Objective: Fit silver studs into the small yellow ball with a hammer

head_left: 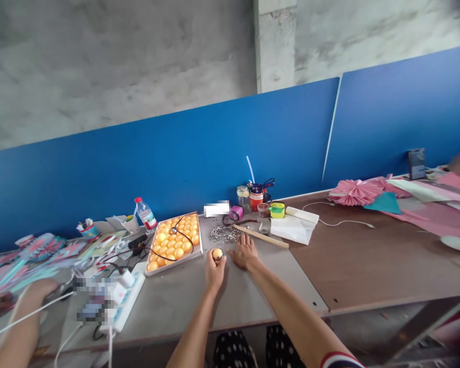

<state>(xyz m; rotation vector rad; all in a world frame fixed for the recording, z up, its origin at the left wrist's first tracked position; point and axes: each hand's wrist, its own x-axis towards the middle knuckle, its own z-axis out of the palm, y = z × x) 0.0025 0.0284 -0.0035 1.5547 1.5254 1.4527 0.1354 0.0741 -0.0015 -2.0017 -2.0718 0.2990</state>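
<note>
My left hand [214, 273] is closed around a small pale yellow ball [217, 253], whose lower part looks silvery and shiny. Flat on the table beside it lies my right hand [246, 250], its fingers stretched forward and nothing visibly held. The fingertips are at the near side of a scattered pile of small silvery pieces [221, 234], too small to make out exactly. A wooden strip [266, 239] runs slantwise just beyond the right fingers. To the left is a shallow box [176, 263] full of orange-yellow balls [172, 240], with a black cord lying over them.
A power strip [132, 296] with plugs and cables stands at left, near another person's arm [28, 312]. Behind are a water bottle [145, 214], a glass jar [243, 199] and an orange cup [256, 199]. White sheeting [293, 230] and pink paper [429, 217] lie to the right.
</note>
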